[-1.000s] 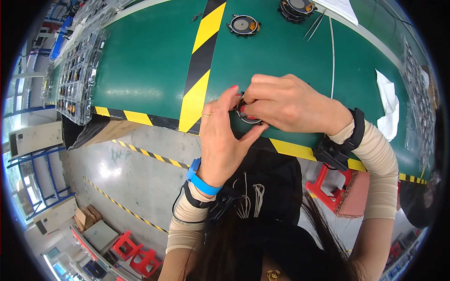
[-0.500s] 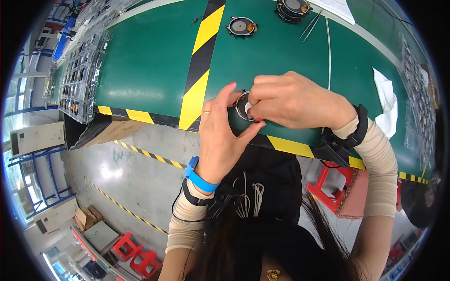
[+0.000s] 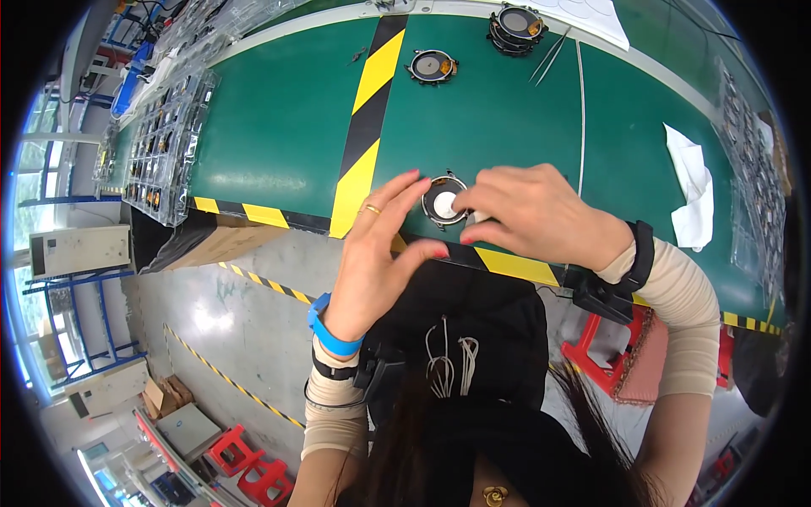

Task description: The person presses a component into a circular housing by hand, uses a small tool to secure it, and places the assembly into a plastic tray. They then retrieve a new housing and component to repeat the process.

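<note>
Probably light, stiff and scratch-prone, the round watch case (image 3: 441,188) lies right of the striped tape (image 3: 366,127), best held by its rim, the left hand (image 3: 372,262) with grip spread apart, the right hand (image 3: 541,213) with grip I cannot tell.

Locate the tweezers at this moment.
In the head view, the tweezers lie right of centre near the top, just right of the stack of round black parts and left of the thin white line.
</note>
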Available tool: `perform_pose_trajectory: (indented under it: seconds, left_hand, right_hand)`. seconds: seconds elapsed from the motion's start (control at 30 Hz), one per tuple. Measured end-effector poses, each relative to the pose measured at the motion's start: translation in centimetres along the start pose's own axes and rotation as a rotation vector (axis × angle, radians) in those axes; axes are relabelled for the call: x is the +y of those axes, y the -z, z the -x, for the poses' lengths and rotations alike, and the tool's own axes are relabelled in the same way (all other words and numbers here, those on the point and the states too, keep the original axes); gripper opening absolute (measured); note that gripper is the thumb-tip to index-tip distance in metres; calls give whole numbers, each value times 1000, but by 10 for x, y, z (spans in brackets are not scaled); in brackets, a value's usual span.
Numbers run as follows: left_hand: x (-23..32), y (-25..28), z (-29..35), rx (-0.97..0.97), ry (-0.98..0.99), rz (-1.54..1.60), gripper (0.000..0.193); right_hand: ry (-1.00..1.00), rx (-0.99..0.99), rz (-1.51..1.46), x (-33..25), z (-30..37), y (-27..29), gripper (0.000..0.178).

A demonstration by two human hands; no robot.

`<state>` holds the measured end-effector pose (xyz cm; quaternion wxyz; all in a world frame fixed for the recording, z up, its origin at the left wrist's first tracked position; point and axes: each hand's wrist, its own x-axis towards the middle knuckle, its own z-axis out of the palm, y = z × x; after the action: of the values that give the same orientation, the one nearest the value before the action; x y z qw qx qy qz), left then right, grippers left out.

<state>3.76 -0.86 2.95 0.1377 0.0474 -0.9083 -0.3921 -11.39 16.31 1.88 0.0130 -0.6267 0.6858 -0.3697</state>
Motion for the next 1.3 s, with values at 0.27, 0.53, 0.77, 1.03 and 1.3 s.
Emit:
perform_pose_trajectory:
  seconds: [0.27,0.53,0.77,1.03,1.3]
  left_hand:
    - [-12,-15,0,127,-21,-78,12]
    - [-6,-24,15,182,1,214,5]
    - [-36,7,27,526,97,448,24]
    - [-44,16,32,648,204,458,33]
    - [-38,5,22,676,220,357,15]
  right_hand:
    - [45,-110,149,-1,4,-7,23]
    - [22,-73,162,-2,3,-12,20]
    - [-43,181,44,1,-5,-2,14]
    - [-275,242,66,27,-5,-3,7]
    - [-262,182,92,25,-6,-1,7]
